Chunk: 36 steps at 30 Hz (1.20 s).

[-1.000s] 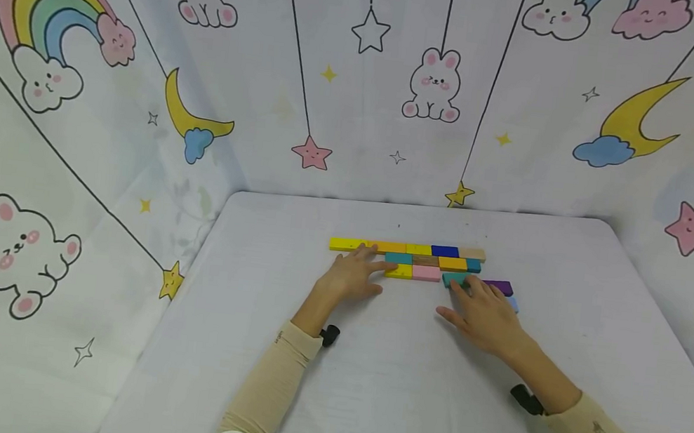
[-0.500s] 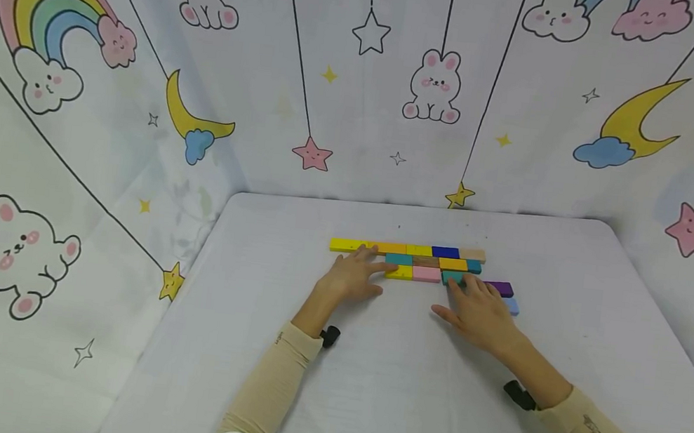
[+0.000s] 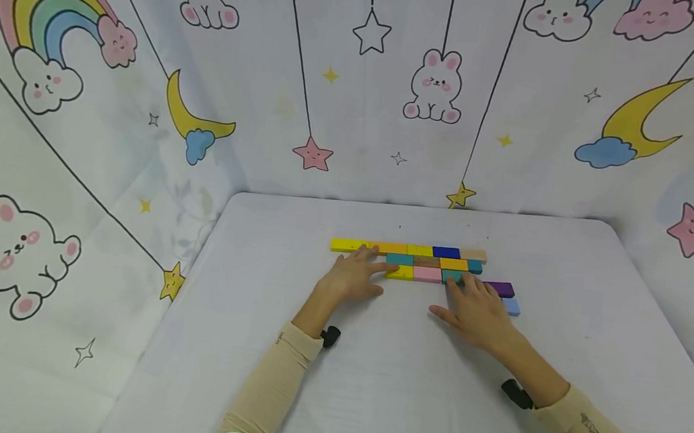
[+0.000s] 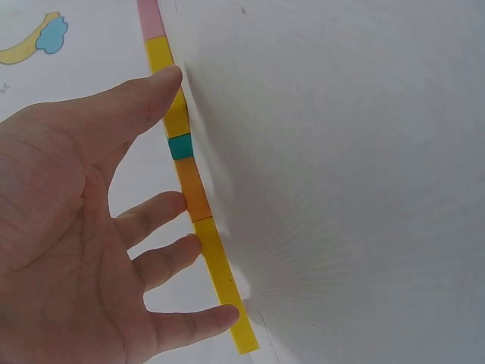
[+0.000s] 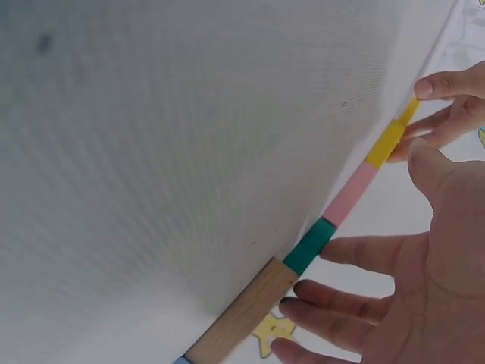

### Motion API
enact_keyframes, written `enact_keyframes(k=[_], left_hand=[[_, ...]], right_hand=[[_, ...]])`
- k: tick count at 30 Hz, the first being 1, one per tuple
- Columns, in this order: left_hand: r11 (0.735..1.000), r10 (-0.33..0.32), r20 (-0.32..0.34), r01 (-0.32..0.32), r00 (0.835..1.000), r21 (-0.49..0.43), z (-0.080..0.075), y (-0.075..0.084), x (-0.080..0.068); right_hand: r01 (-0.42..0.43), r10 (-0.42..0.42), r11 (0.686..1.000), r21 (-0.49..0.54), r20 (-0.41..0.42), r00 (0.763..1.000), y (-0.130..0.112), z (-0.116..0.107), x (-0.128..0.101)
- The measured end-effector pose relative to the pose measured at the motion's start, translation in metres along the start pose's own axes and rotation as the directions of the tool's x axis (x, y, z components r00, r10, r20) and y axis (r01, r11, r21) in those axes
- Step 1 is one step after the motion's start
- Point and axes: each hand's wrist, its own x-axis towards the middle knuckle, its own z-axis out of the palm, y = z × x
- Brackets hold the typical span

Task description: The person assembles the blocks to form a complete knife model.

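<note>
Flat coloured blocks lie in stepped rows on the white table. Among those in front are a yellow block (image 3: pixel 403 272), a pink block (image 3: pixel 427 274) and a green block (image 5: pixel 311 246), end to end. My left hand (image 3: pixel 355 276) is spread at the rows' left end, its fingertips against the yellow and orange blocks (image 4: pixel 198 189). With its fingers reaching forward, my right hand (image 3: pixel 482 310) touches the green block with the index fingertip. A wooden block (image 5: pixel 242 315) sits beside the green one in the right wrist view; in the head view the right hand hides it.
Behind these, a back row includes a dark blue block (image 3: pixel 446 252) and a pale wood block (image 3: pixel 473 255). A purple block (image 3: pixel 500 288) and a light blue block (image 3: pixel 512 306) lie right of the right hand. A printed cloth wall (image 3: pixel 258 94) rises behind the table.
The green block has slid left and straightened, closing the gap to the pink block. My right hand has shifted slightly left with it; the left hand has stayed put.
</note>
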Motion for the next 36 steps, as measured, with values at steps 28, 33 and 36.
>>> enact_keyframes(k=[28, 33, 36], left_hand=[[1.000, -0.005, 0.008, 0.005, 1.000, -0.023, -0.003, 0.004, -0.002], [1.000, -0.002, 0.008, 0.002, 1.000, -0.011, -0.003, 0.004, -0.002], [1.000, -0.006, 0.009, 0.007, 1.000, -0.008, -0.002, 0.003, -0.001]], right_hand=[[-0.127, 0.121, 0.973, 0.194, 0.045, 0.992, 0.011, -0.010, -0.007], [-0.137, 0.132, 0.975, 0.178, 0.039, 0.991, 0.020, -0.008, -0.014], [-0.130, 0.128, 0.979, 0.159, 0.022, 0.991, 0.024, -0.007, -0.018]])
